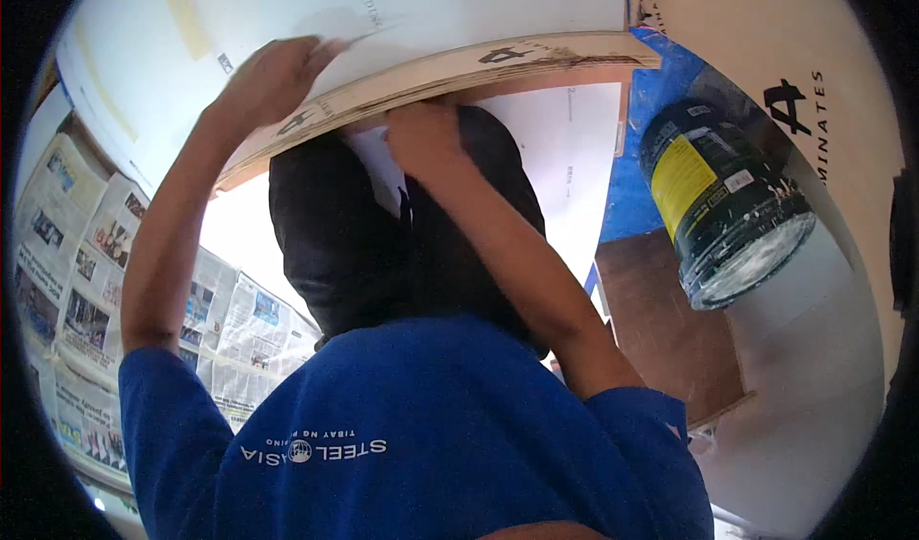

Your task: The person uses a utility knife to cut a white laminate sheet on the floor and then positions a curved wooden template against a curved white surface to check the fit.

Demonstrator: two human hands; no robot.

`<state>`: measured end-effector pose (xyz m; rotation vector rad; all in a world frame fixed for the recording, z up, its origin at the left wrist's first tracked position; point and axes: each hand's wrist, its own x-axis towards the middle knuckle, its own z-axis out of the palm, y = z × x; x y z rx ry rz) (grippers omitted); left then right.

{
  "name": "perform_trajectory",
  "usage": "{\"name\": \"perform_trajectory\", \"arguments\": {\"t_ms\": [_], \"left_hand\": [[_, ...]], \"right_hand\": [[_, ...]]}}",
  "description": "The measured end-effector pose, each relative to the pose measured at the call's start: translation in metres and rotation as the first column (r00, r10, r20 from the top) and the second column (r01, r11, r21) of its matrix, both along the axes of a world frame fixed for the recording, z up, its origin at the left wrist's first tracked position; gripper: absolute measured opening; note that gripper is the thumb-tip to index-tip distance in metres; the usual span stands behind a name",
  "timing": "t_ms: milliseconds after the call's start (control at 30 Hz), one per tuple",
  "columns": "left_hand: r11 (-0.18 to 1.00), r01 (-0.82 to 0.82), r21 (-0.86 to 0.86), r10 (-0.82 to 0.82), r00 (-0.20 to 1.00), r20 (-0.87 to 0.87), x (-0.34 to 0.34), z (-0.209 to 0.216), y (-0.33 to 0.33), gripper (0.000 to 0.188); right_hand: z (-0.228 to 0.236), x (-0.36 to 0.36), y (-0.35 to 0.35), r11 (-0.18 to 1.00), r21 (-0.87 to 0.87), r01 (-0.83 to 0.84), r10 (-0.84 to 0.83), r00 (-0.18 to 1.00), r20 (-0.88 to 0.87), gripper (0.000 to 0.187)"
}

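My left hand (pixel 285 78) rests over the white panel (pixel 278 13), near its layered wooden front edge (pixel 421 82). Its fingers are drawn together, and a thin, blurred sliver points from their tips across the white surface; what it is I cannot make out. Below that edge, my right hand (pixel 426 138) is raised between my knees, its back toward me. The board's edge hides its fingertips, so what they touch does not show. Something white (pixel 378 162) hangs or lies beside my right hand, over my dark trousers (pixel 335 243).
At right a dark bucket (pixel 728 195) with a yellow label and paint-smeared rim stands by a blue surface (pixel 661 80) and a brown board (pixel 675 320). Newspaper sheets (pixel 86 262) cover the left side. A printed beige panel (pixel 756 42) rises at the far right.
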<state>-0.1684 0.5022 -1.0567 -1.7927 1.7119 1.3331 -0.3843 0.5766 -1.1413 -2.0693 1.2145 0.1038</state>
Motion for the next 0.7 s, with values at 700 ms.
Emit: {"name": "perform_trajectory", "arguments": {"t_ms": [700], "left_hand": [[0.997,0.063,0.040,-0.052,0.975,-0.216,-0.110,-0.088,-0.019,0.067]], "right_hand": [[-0.002,-0.079,-0.049,0.979,0.195,0.063,0.023,0.911,-0.412,0.057]]}}
